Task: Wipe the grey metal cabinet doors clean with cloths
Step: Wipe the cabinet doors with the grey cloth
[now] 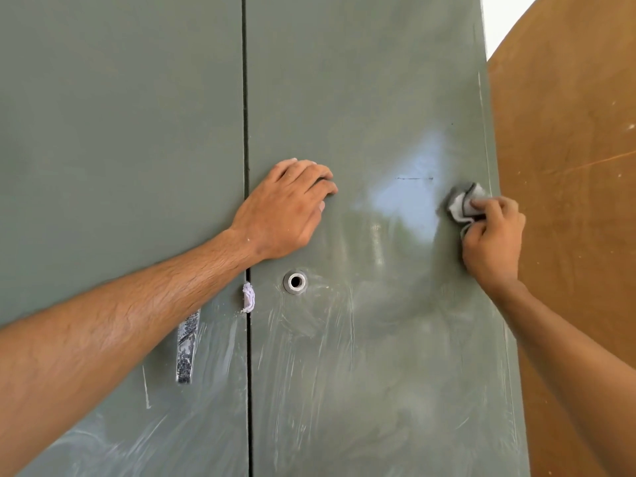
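left door (120,132): streaked low, handle (187,346) untouched | left hand (287,208): empty, fingers curled, pressed on right door (361,80), likely bracing it | right hand (492,235): clamped on bunched cloth (464,201), rubbing near right edge.

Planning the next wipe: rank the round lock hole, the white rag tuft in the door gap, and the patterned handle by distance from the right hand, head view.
From the right hand:
1. Round lock hole, lower left on the same door.
2. White rag tuft, in the centre gap.
3. Patterned handle, left door, lowest.
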A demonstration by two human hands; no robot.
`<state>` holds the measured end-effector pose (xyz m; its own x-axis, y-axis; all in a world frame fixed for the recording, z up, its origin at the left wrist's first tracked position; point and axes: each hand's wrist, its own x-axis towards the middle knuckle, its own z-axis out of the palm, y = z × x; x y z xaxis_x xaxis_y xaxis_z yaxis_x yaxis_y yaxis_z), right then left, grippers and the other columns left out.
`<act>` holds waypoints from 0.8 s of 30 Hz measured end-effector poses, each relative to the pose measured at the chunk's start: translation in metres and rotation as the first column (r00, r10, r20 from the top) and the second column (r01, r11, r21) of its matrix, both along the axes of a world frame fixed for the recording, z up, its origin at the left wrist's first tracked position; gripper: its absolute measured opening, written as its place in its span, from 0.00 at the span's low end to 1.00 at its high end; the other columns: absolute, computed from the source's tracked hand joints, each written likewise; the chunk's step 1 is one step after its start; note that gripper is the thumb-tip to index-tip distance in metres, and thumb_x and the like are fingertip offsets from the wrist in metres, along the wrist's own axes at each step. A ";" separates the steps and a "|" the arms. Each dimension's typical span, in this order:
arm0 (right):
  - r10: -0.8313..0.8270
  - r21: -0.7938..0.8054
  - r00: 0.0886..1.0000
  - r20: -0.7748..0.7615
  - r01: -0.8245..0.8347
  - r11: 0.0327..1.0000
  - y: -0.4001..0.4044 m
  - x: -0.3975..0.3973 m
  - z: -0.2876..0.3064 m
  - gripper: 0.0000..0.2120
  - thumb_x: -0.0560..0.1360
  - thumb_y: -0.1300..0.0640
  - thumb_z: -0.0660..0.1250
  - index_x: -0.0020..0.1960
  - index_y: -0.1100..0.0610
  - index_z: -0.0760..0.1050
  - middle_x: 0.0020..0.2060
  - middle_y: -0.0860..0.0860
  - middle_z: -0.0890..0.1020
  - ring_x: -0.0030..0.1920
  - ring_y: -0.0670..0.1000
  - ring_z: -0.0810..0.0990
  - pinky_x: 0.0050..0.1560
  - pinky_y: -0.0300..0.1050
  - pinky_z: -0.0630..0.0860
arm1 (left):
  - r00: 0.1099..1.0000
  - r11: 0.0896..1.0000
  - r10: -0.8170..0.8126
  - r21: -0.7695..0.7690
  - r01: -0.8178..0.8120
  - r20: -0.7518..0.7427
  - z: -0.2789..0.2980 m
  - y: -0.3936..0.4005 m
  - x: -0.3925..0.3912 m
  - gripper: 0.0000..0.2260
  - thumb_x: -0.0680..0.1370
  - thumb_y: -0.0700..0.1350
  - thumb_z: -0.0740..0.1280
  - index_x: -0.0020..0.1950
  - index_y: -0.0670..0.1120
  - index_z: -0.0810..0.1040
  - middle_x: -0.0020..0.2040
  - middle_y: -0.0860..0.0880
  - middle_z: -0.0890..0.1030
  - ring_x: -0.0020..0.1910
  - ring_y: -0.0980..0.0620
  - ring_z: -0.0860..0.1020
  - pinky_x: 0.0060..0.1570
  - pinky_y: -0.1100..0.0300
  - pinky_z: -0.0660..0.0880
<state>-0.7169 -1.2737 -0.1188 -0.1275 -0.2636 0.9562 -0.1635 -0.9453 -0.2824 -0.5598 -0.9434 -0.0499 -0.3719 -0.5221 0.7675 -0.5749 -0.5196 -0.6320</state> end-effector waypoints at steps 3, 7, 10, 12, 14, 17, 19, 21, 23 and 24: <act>-0.003 -0.017 1.000 -0.028 0.003 1.000 0.022 0.012 -0.002 0.17 0.78 0.63 0.57 0.63 0.62 0.77 0.67 0.61 0.72 0.63 0.64 0.69 0.66 0.55 0.68 | 0.999 0.999 -0.040 0.008 0.040 -0.001 -0.001 0.001 0.001 0.15 0.82 0.44 0.57 0.64 0.47 0.78 0.66 0.48 0.76 0.67 0.45 0.74 0.74 0.49 0.64; -0.066 -0.273 0.981 -0.180 0.015 0.962 -0.001 -0.002 -0.058 0.15 0.76 0.66 0.59 0.58 0.67 0.78 0.65 0.63 0.74 0.63 0.65 0.71 0.64 0.56 0.70 | 0.998 0.998 -0.064 0.017 0.065 -0.008 0.001 0.000 0.002 0.13 0.82 0.45 0.58 0.63 0.47 0.78 0.65 0.49 0.77 0.66 0.46 0.74 0.72 0.50 0.65; -0.027 -0.005 0.998 -0.063 0.026 1.000 -0.027 -0.019 -0.010 0.15 0.74 0.67 0.57 0.57 0.67 0.77 0.63 0.64 0.73 0.61 0.66 0.72 0.62 0.55 0.70 | 0.997 0.997 -0.073 0.012 0.073 -0.008 0.000 -0.001 0.002 0.13 0.81 0.45 0.59 0.62 0.47 0.78 0.65 0.49 0.77 0.66 0.46 0.74 0.71 0.50 0.66; -0.033 0.112 0.999 -0.021 0.035 0.993 -0.024 -0.019 0.030 0.16 0.76 0.67 0.57 0.62 0.65 0.76 0.65 0.65 0.72 0.62 0.67 0.72 0.62 0.54 0.70 | 0.997 0.997 -0.076 0.012 0.076 -0.003 0.000 -0.001 0.002 0.13 0.81 0.44 0.59 0.62 0.47 0.79 0.65 0.49 0.77 0.66 0.46 0.74 0.71 0.50 0.66; -0.012 0.022 1.000 -0.012 0.012 1.000 -0.004 -0.006 0.030 0.15 0.79 0.68 0.59 0.62 0.66 0.77 0.65 0.65 0.73 0.63 0.66 0.72 0.64 0.55 0.70 | 0.998 0.998 -0.070 0.009 0.070 0.000 0.001 -0.001 0.003 0.13 0.81 0.45 0.59 0.62 0.47 0.78 0.65 0.49 0.77 0.65 0.46 0.74 0.71 0.50 0.66; 0.010 -0.139 0.998 -0.060 -0.019 0.990 0.006 0.009 -0.037 0.13 0.79 0.70 0.60 0.61 0.67 0.78 0.66 0.63 0.74 0.65 0.63 0.71 0.68 0.56 0.68 | 0.998 0.998 -0.058 0.005 0.058 -0.004 0.001 -0.001 0.004 0.13 0.81 0.45 0.59 0.62 0.47 0.78 0.65 0.49 0.77 0.65 0.46 0.74 0.71 0.50 0.66; -0.011 -0.098 0.997 -0.070 0.004 0.995 -0.010 0.001 -0.059 0.15 0.77 0.67 0.58 0.61 0.66 0.78 0.67 0.63 0.73 0.65 0.65 0.70 0.67 0.58 0.70 | 0.998 0.998 -0.056 0.008 0.056 -0.004 0.000 -0.001 0.003 0.13 0.81 0.45 0.59 0.62 0.47 0.78 0.65 0.49 0.77 0.65 0.46 0.74 0.71 0.50 0.66; 0.004 0.071 1.000 -0.019 -0.002 0.997 -0.022 -0.009 -0.031 0.18 0.74 0.64 0.55 0.60 0.65 0.77 0.65 0.63 0.73 0.63 0.67 0.72 0.64 0.59 0.72 | 0.999 0.999 -0.051 0.007 0.051 -0.001 0.000 -0.002 0.002 0.13 0.81 0.45 0.59 0.62 0.47 0.78 0.65 0.49 0.76 0.65 0.46 0.74 0.71 0.50 0.66; 0.001 0.183 0.999 0.046 -0.010 0.983 -0.016 -0.009 0.010 0.19 0.75 0.62 0.55 0.61 0.64 0.77 0.65 0.64 0.73 0.61 0.67 0.73 0.63 0.57 0.71 | 0.999 0.999 -0.051 0.002 0.051 -0.006 0.000 -0.002 0.001 0.13 0.81 0.45 0.59 0.62 0.47 0.78 0.65 0.49 0.76 0.65 0.46 0.74 0.71 0.50 0.66; 0.011 0.165 0.999 0.050 -0.019 0.986 -0.003 -0.002 0.019 0.17 0.77 0.63 0.56 0.62 0.63 0.77 0.65 0.63 0.72 0.62 0.66 0.72 0.64 0.56 0.70 | 0.999 0.999 -0.053 0.003 0.053 -0.007 0.000 -0.002 0.001 0.13 0.81 0.45 0.59 0.62 0.47 0.78 0.64 0.49 0.76 0.65 0.46 0.74 0.70 0.50 0.66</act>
<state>-0.7192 -1.2771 -0.0999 -0.1676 -0.4194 0.8922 -0.1322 -0.8872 -0.4420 -0.5587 -0.9455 -0.0501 -0.3939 -0.5042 0.7685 -0.6055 -0.4867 -0.6297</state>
